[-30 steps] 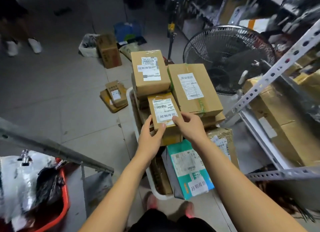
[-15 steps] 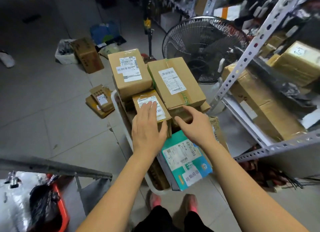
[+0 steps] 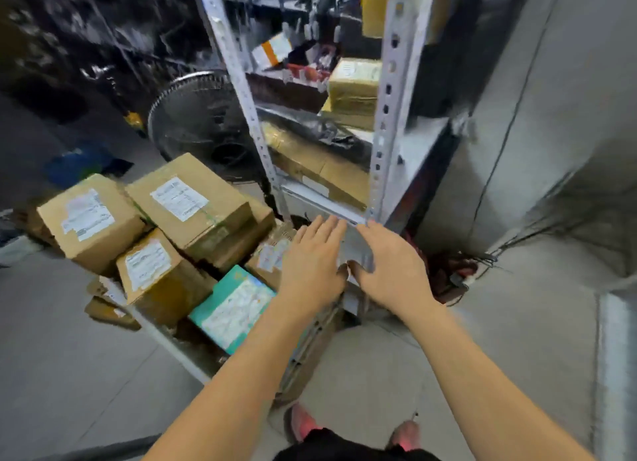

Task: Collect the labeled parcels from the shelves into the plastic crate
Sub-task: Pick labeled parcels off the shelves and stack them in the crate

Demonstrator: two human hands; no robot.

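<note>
Two hands reach forward side by side, both empty with the fingers spread flat: the left hand (image 3: 312, 265) and the right hand (image 3: 391, 271), thumbs almost touching. They hover in front of the lowest rail of the metal shelves (image 3: 384, 122), between the two upright posts.

Ahead and above the hands, on the lower shelf, lies a long brown parcel (image 3: 320, 165), its long axis running from the far left down toward the near right post. Higher still sits a smaller taped parcel (image 3: 355, 84), tucked just beside the right post. Both hands look about equally near the long parcel; the right is closer to its near end.

Left of the hands stands the crate (image 3: 162, 336), already heaped with labeled boxes and a teal parcel (image 3: 234, 309); only its pale rim shows.

Room is tight. The posts frame a narrow opening, a dark plastic sheet (image 3: 320, 129) drapes over the long parcel, and a fan (image 3: 200, 122) stands just left of the shelves. A parcel would likely need to come out endwise, then swing left onto the heap.
</note>
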